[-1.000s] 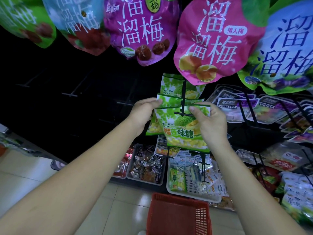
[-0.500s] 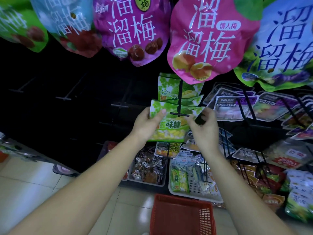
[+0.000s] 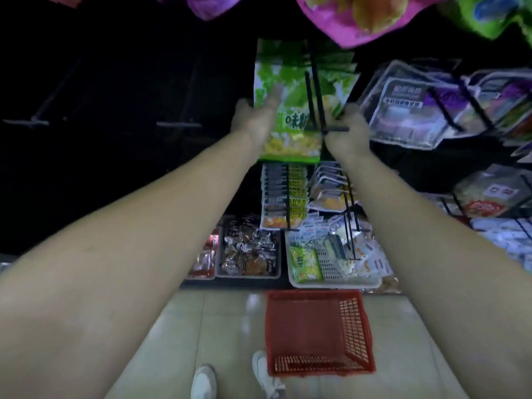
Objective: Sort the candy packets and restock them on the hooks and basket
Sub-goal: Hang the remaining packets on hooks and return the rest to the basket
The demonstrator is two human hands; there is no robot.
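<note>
Pinches packet point(image 3: 290, 139) by its left edge with left hand point(image 3: 254, 119), thumb across the front, under hook point(image 3: 315, 90) rods. Has right hand point(image 3: 349, 133) at packet's right edge; cannot tell its grip through blur. Stands behind red basket point(image 3: 313, 332) on floor point(image 3: 216, 312).

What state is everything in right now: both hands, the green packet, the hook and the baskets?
green packet, up at the hook, pinched at its left edge
left hand, grip on the packet
right hand, at the packet's right edge, grip blurred
hook, loaded with green packets
red basket, upright on the floor, empty
white basket, partly filled
</note>
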